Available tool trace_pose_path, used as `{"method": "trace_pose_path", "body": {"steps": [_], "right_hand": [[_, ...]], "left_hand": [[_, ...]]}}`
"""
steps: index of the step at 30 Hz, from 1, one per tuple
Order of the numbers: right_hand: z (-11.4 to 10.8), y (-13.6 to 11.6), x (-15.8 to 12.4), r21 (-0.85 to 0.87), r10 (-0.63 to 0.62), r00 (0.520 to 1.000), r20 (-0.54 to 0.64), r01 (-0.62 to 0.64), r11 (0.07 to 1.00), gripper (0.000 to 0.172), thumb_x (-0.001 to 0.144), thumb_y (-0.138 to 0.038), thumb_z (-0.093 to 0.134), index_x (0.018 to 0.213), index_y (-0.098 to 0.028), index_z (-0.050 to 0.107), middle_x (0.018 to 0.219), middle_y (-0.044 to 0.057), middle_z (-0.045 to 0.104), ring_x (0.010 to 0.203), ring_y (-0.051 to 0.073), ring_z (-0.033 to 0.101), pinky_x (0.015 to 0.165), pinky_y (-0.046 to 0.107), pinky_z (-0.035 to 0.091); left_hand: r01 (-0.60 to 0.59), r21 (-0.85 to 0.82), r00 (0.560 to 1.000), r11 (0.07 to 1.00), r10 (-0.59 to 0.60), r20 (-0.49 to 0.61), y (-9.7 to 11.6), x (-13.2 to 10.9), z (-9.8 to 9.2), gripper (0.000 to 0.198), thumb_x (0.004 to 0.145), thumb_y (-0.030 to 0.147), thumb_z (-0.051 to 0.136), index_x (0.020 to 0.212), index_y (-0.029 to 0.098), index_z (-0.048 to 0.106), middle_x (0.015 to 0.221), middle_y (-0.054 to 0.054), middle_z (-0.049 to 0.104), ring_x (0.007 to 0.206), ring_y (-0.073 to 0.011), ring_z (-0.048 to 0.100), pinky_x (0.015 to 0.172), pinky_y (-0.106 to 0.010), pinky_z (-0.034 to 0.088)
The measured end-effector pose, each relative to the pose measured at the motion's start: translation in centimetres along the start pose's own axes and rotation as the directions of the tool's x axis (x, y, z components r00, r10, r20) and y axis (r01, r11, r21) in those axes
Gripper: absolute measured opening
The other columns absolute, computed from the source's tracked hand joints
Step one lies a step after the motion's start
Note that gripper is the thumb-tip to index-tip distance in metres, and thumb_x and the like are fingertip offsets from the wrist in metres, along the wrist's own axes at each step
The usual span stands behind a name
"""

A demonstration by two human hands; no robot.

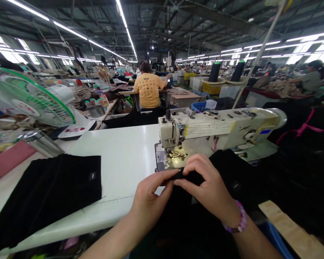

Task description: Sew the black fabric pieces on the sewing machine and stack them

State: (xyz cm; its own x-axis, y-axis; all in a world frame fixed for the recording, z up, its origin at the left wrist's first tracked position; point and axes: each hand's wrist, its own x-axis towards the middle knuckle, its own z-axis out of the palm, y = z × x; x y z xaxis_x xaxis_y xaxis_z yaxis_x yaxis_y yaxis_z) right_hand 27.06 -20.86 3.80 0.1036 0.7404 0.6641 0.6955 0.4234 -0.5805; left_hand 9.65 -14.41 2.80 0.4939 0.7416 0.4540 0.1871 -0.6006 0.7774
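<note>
Both of my hands pinch the edge of a black garment (181,196) just in front of the sewing machine (205,127). My left hand (152,192) has thumb and fingertips closed on the cloth's left part. Close beside it, my right hand (205,180) grips the same edge between thumb and fingers. The machine's needle and presser foot (175,154) stand behind my fingertips, over a lit metal plate. The cloth hangs down toward my lap, and more black fabric lies right of my right hand. Its folds are too dark to make out.
A second black garment (70,183) with a small label drapes over the white table (124,154) at left. Behind it are a steel flask (41,142) and a green-rimmed fan (32,97). A wooden board (294,230) juts in at lower right. Ahead sits a person in yellow (149,90).
</note>
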Motion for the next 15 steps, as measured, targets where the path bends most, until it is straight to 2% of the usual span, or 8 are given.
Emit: {"method": "trace_pose_path", "body": {"steps": [6, 9, 12, 15], "right_hand": [[-0.4, -0.4, 0.6, 0.01, -0.005, 0.997, 0.077, 0.004, 1.0, 0.014, 0.087, -0.03, 0.073, 0.079, -0.024, 0.063, 0.084, 0.001, 0.065, 0.087, 0.021, 0.06, 0.08, 0.037, 0.046], [-0.3, -0.6, 0.7, 0.074, 0.138, 0.984, 0.115, -0.147, 0.986, 0.015, 0.085, -0.029, 0.074, 0.076, -0.023, 0.062, 0.079, -0.001, 0.064, 0.08, 0.018, 0.06, 0.076, 0.033, 0.047], [-0.2, -0.7, 0.7, 0.167, 0.32, 0.931, 0.175, -0.348, 0.922, 0.015, 0.082, -0.032, 0.076, 0.08, -0.023, 0.064, 0.076, -0.003, 0.063, 0.073, 0.015, 0.06, 0.068, 0.027, 0.048], [-0.1, -0.7, 0.7, 0.275, 0.386, 0.888, 0.25, -0.447, 0.851, 0.017, 0.081, -0.036, 0.076, 0.083, -0.022, 0.065, 0.075, -0.004, 0.064, 0.07, 0.013, 0.059, 0.065, 0.024, 0.048]], "left_hand": [[0.052, -0.044, 0.998, 0.998, -0.053, -0.02, 0.5, -0.4, 0.2, 0.021, 0.084, 0.022, 0.067, 0.103, 0.026, 0.077, 0.096, -0.003, 0.079, 0.083, -0.0202, 0.074, 0.085, -0.033, 0.059], [0.078, -0.131, 0.997, 0.988, -0.08, -0.011, 1.0, -0.3, 0.0, 0.018, 0.085, 0.024, 0.067, 0.1, 0.024, 0.077, 0.094, -0.004, 0.077, 0.085, -0.0199, 0.072, 0.081, -0.031, 0.059], [0.12, -0.213, 0.993, 0.97, -0.121, 0.007, 1.1, -0.1, -0.2, 0.015, 0.085, 0.024, 0.067, 0.096, 0.023, 0.076, 0.092, -0.004, 0.075, 0.084, -0.0186, 0.072, 0.077, -0.028, 0.058], [0.135, -0.238, 0.99, 0.962, -0.139, 0.001, 1.0, -0.1, -0.3, 0.014, 0.084, 0.022, 0.068, 0.094, 0.023, 0.077, 0.091, -0.004, 0.075, 0.083, -0.0177, 0.071, 0.076, -0.027, 0.058]]}}
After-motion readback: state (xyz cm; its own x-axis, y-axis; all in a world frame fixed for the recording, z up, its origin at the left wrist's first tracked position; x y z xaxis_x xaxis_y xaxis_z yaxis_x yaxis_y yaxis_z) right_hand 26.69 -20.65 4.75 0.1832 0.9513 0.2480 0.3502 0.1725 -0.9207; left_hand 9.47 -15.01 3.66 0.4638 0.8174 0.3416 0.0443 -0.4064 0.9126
